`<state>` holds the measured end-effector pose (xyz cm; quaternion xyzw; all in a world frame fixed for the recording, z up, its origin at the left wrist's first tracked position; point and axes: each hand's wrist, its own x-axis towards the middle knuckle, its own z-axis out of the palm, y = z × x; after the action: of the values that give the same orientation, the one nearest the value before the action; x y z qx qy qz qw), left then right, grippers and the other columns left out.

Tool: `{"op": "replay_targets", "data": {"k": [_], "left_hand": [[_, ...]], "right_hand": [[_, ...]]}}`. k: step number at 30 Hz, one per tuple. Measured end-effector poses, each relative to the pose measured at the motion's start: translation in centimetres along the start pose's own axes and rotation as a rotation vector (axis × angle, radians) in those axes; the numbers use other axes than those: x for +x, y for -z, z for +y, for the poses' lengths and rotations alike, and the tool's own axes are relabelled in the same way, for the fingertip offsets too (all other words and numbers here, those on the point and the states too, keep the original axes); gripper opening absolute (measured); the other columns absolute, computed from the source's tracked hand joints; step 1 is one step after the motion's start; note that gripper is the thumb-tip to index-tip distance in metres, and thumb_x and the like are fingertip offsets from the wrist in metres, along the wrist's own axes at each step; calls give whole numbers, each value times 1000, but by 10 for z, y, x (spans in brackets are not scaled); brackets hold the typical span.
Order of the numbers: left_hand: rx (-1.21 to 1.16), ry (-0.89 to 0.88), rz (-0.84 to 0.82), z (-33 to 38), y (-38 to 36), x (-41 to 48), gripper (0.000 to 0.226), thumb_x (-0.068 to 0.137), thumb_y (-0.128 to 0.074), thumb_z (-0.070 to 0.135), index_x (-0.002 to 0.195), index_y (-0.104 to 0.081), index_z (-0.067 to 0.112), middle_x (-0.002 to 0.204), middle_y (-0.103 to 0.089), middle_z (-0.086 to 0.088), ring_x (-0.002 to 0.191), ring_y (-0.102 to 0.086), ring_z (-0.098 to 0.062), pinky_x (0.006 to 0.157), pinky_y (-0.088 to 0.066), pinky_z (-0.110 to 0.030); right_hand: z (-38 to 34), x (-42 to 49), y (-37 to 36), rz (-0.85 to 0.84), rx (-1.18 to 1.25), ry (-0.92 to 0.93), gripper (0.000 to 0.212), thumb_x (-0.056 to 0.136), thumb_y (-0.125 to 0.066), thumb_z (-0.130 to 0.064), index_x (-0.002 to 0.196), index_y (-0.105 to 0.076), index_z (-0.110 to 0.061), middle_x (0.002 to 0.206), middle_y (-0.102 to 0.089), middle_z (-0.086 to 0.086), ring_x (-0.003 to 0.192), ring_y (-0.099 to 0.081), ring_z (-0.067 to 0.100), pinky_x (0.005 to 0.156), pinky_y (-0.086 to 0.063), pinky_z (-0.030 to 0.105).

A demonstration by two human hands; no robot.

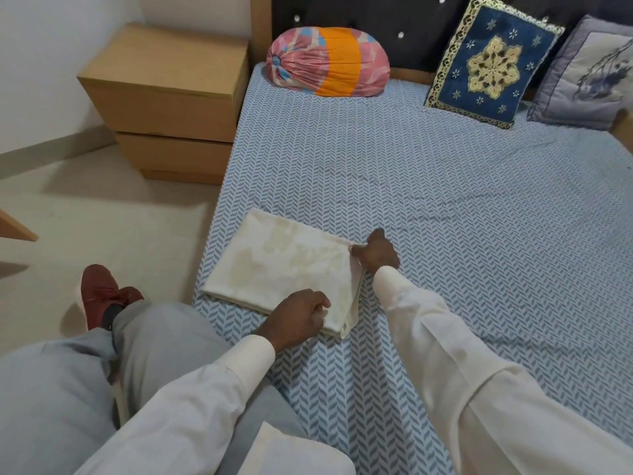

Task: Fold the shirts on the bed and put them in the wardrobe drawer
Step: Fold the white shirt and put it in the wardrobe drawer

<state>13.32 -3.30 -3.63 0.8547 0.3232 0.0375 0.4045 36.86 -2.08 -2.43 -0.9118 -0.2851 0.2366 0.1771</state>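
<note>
A cream shirt (281,265) with a faint leaf print lies folded into a rectangle near the left edge of the bed (445,207). My left hand (301,313) grips the shirt's near right corner, fingers curled over the fabric. My right hand (378,253) pinches the far right corner of the same shirt, where the layered edges meet. Both arms wear white sleeves. No other shirt lies in view on the bed.
A brown two-drawer bedside cabinet (168,101) stands left of the bed, both drawers closed. A pink and orange bolster (329,61), a blue embroidered cushion (489,63) and a grey cushion (589,73) lean at the headboard. My grey-trousered legs and a red shoe (102,293) are at lower left.
</note>
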Motion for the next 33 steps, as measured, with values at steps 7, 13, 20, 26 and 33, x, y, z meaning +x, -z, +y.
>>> {"op": "replay_targets", "data": {"k": [7,13,20,26,33], "left_hand": [[321,-46,110,13,-17,-4,52,71,-69,59,100,-50,20,95,-49,3,87,-46,-16,66,-46,-32],[278,-20,106,20,-20,1,17,84,-59,31,95,-57,19,90,-58,0,88,-55,-23,63,-40,-31],[-188,151,385,26,28,2,7,81,-64,22,87,-69,21,71,-66,3,65,-60,-10,58,-42,-22],[-215,78,361,35,33,-4,9,80,-63,19,84,-70,24,72,-67,2,69,-62,-11,63,-46,-25],[-212,11,296,32,15,-13,13,80,-62,17,81,-73,23,77,-69,9,70,-62,-5,65,-49,-26]], "right_hand": [[41,-45,-10,-49,525,-82,43,86,-58,-54,106,-41,-20,92,-68,11,66,-68,23,60,-57,36],[74,-82,-10,-161,638,25,11,92,-59,-12,83,-63,-6,74,-70,14,59,-64,19,55,-51,30],[58,-90,-3,-306,553,70,9,84,-67,-8,87,-72,-1,64,-68,8,55,-60,15,47,-46,21],[46,-94,-19,-356,123,188,13,68,-76,-21,68,-72,-9,65,-71,3,59,-66,13,59,-58,32],[54,-93,-7,-338,343,76,13,75,-78,-13,64,-70,-10,54,-62,-1,47,-57,10,48,-42,19]]}}
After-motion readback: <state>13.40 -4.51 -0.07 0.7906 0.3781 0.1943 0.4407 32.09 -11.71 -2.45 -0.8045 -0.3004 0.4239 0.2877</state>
